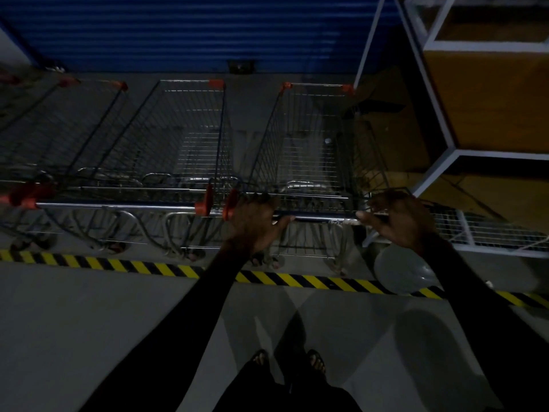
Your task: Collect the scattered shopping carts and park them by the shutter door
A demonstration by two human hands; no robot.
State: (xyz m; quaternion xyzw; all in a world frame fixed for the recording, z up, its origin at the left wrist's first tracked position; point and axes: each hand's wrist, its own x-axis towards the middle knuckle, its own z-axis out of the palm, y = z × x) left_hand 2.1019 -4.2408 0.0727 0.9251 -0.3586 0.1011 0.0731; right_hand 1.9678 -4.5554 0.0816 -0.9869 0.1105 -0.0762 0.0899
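Wire mesh, dull silver with orange plastic corner caps, forms three shopping carts nosed toward the ribbed blue metal shutter door (pixel 193 31). The leftmost wire cart (pixel 68 126) and the middle wire cart (pixel 190 129) sit side by side before the shutter. The rightmost wire cart (pixel 312 135) stands beside them; its chrome tube handle (pixel 323 217) carries a label too dim to read. The left hand (pixel 255 224) curls around that handle. The right hand (pixel 398 221) hovers at the handle's far end, fingers spread, gripping nothing. White-framed shelving (pixel 445 120) stands right of the shutter.
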